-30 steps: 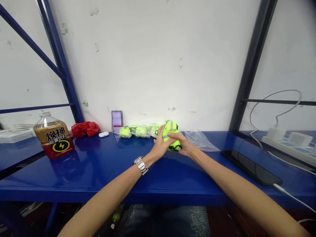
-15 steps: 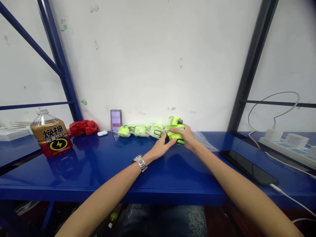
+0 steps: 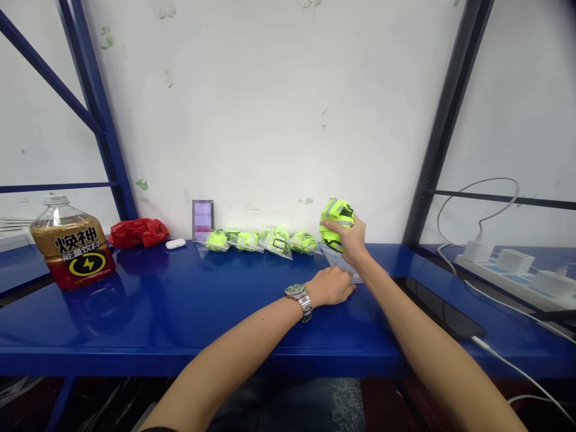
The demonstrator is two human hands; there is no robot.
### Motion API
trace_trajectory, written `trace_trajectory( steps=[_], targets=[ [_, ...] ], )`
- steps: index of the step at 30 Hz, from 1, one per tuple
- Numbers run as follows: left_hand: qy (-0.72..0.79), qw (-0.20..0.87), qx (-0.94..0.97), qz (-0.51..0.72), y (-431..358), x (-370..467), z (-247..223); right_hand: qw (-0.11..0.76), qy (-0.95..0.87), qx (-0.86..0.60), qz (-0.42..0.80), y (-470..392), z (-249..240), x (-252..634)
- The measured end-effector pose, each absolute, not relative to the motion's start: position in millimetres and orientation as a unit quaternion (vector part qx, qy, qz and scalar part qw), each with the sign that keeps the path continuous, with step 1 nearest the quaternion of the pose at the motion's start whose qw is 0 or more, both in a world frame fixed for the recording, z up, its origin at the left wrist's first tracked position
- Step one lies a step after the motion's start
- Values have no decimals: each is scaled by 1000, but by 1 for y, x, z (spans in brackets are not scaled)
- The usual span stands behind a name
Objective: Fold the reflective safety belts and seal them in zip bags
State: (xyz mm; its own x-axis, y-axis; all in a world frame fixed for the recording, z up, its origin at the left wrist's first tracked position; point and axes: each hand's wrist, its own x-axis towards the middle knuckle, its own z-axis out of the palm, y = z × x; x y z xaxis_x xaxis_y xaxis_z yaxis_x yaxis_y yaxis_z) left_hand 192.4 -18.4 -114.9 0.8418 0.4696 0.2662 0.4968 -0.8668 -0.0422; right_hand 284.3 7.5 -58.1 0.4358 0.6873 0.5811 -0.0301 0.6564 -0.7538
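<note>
My right hand point(image 3: 355, 241) grips a folded neon-yellow reflective vest point(image 3: 332, 231) with grey stripes and dark trim, holding it upright above the back of the blue table. Below it, a clear plastic bag point(image 3: 338, 262) lies flat, partly covered by my right wrist. My left hand point(image 3: 333, 286), with a metal watch point(image 3: 300, 298) on its wrist, is closed at the near edge of this bag; the fingertips are mostly hidden. To the left, several similar yellow bundles point(image 3: 275, 241) in clear bags stand in a row by the wall.
On the left are a large drink bottle point(image 3: 74, 246), a red plastic bag point(image 3: 139, 233) and a white earphone case point(image 3: 175, 243). A phone point(image 3: 203, 217) leans on the wall. At right lie a black phone point(image 3: 443, 309) on a cable and a white power strip point(image 3: 499, 276).
My left hand has left the vest and moved right and nearer, onto the clear bag. My right hand has carried the vest slightly up and right. Another bagged bundle is now uncovered.
</note>
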Motion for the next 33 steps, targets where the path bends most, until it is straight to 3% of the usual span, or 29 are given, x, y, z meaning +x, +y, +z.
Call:
trace_trajectory(
  steps=[4,10,15,20,27,33],
  targets=[
    [-219,70,-968,-99,-56,161,-101,787,-467,-331,231,4,-51,289],
    [-246,5,-968,-46,-112,85,-78,777,-482,-343,215,8,-52,293],
    [-405,142,-898,-97,-85,36,-82,715,-568,-363,187,5,-56,287],
    [-516,225,-811,-159,-29,21,-86,555,-736,-370,113,-8,-60,265],
    [-485,227,-816,-218,-20,27,-97,225,-825,-483,-188,-15,-83,232],
    [-380,261,-858,-225,-20,24,-100,145,-828,-496,-217,-13,-95,227]
  ],
)
